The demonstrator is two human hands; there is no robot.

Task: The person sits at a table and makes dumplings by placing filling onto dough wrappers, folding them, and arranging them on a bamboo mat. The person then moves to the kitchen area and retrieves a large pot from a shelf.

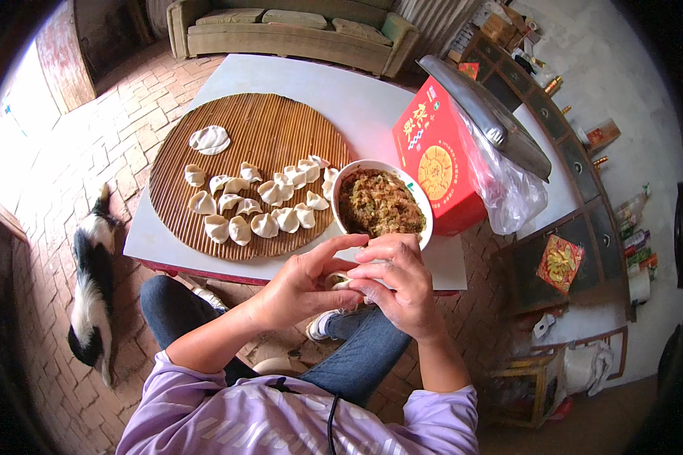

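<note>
Between both hands, just off the table's near edge, I hold a dumpling (337,280) with filling showing inside its folded wrapper. My left hand (313,284) cups it from the left, thumb along its near side. The fingers of my right hand (395,281) pinch it from the right and partly hide it. Beyond my hands stands a white bowl (334,196) of chopped filling (381,199). Several shaped dumplings (264,226) lie in loose rows on a round slatted tray (273,125). A stack of flat dough wrappers (209,140) sits at its far left.
The white-topped table (245,71) also carries a red printed box (432,165), with a plastic bag (512,199) and a dark metal lid-like object (489,119) on it. A black-and-white dog (94,278) lies on the brick floor at left. Beyond are a sofa (290,40) and dark cabinets (575,165).
</note>
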